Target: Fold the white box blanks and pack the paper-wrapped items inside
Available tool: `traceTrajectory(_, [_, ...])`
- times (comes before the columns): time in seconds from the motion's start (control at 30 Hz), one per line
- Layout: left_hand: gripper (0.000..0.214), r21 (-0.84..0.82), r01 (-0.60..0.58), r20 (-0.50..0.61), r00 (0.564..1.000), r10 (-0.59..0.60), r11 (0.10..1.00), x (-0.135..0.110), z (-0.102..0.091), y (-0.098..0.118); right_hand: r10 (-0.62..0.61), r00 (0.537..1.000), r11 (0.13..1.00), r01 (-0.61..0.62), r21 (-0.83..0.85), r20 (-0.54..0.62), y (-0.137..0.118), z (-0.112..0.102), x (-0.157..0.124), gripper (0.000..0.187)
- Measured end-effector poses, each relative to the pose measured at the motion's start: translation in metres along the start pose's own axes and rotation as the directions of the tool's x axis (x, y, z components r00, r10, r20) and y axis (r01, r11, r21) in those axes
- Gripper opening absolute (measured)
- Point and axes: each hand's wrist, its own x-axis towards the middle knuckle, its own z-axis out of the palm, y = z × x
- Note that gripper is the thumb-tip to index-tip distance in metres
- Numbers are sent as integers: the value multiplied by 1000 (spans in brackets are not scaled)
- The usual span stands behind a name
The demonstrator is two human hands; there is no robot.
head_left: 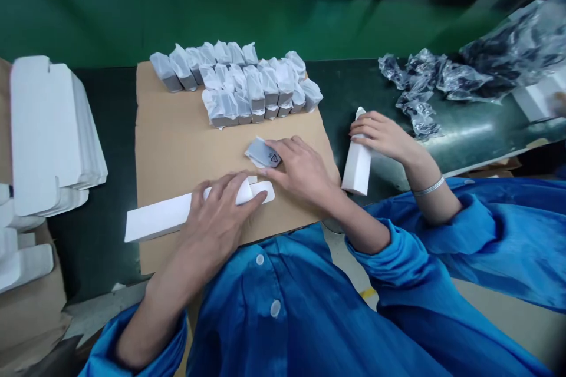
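Note:
My left hand lies over a long white carton flat on a brown cardboard sheet. Its fingers curl around the carton's open right end with its rounded flap. My right hand pinches a small grey part in a clear bag, just above that open end. Behind them on the cardboard stand several rows of the same bagged grey parts.
A co-worker's hand with a bracelet holds another white carton upright to the right, on the dark green belt. Crumpled clear bags lie beyond it. Stacks of flat white carton blanks sit at the left.

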Motion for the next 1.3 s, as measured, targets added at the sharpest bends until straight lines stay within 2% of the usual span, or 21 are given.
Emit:
traceTrajectory(0.1, [51, -71, -14, 29, 999, 16, 997, -2, -4, 0, 12, 1000, 1000, -12, -10, 12, 10, 8, -1, 40])
traceTrajectory(0.17, [47, -111, -25, 1, 1000, 25, 993, -5, -3, -1, 34, 999, 999, -35, 17, 20, 19, 0, -8, 37])
traceTrajectory(0.23, [39, -116, -41, -62, 997, 34, 992, -9, 0, -1, 27, 999, 992, -33, 123, 44, 25, -12, -23, 34])
traceTrajectory(0.3, [34, -102, -58, -112, 993, 46, 993, -12, 3, -1, -54, 995, 958, 29, 287, 80, 25, -20, -39, 34])
traceTrajectory(0.37, [34, -99, -65, -127, 991, 52, 993, -13, 4, -1, -177, 979, 914, 126, 386, 98, 16, -17, -51, 35])
traceTrajectory(0.47, [37, -107, -67, -119, 991, 55, 992, -13, 4, -1, -265, 962, 906, 225, 359, 66, -5, 6, -55, 38])
traceTrajectory(0.6, [33, -106, -66, -141, 989, 51, 992, -14, 3, 0, -238, 971, 909, 235, 344, -34, -29, 34, -53, 53])
traceTrajectory(0.7, [36, -104, -30, -182, 983, 10, 994, -17, 5, 0, -84, 990, 914, 122, 388, -113, -36, 36, -58, 60])
traceTrajectory(0.8, [44, -136, -5, -195, 981, -22, 991, -20, 8, -1, 30, 997, 892, 8, 452, -75, -37, 34, -65, 61])
traceTrajectory(0.9, [38, -142, 32, -239, 969, -65, 989, -23, 11, -3, -32, 998, 869, 52, 492, -49, -40, 34, -68, 70])
traceTrajectory(0.97, [32, -139, 53, -298, 950, -93, 989, -25, 13, -3, -92, 992, 894, 118, 433, -81, -43, 34, -68, 75])
traceTrajectory(1.03, [30, -157, 74, -348, 929, -125, 985, -25, 16, -1, -149, 984, 922, 174, 347, -95, -47, 34, -67, 73])
traceTrajectory(1.1, [30, -174, 95, -393, 906, -157, 980, -24, 18, 3, -170, 983, 910, 182, 373, -64, -51, 33, -62, 68])
traceTrajectory(1.17, [30, -174, 123, -427, 885, -187, 977, -20, 19, 7, -109, 994, 829, 89, 552, 3, -57, 34, -53, 60])
traceTrajectory(1.23, [32, -168, 138, -441, 875, -200, 976, -16, 18, 11, 28, 996, 663, -78, 744, 80, -63, 36, -41, 49])
traceTrajectory(1.3, [37, -183, 115, -417, 890, -183, 976, -13, 10, 11, 162, 978, 501, -194, 843, 129, -64, 35, -28, 37])
